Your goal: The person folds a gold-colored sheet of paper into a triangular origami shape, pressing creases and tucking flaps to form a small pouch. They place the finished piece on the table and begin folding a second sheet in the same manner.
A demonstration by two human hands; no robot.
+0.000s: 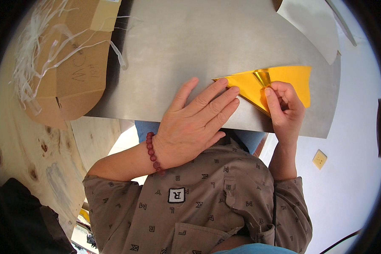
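A sheet of shiny gold-yellow paper point(290, 82), partly folded, lies near the front right edge of the metal table. My right hand point(287, 106) pinches a narrow gold flap of it between thumb and forefinger. A darker, glossy fold point(263, 77) shows just above that pinch. Flat and with fingers spread, my left hand point(199, 118) rests its fingertips on the paper's pointed left corner. A red-brown bead bracelet point(151, 150) circles the left wrist. What lies beneath the left fingertips is hidden.
The grey metal tabletop point(165, 55) extends ahead of both hands. At left stands a cardboard box point(82, 63) with loose white plastic strips point(34, 51) draped over it, above a wooden board point(34, 156). A curved white sheet point(311, 27) is at the far right, near a wall socket point(320, 159).
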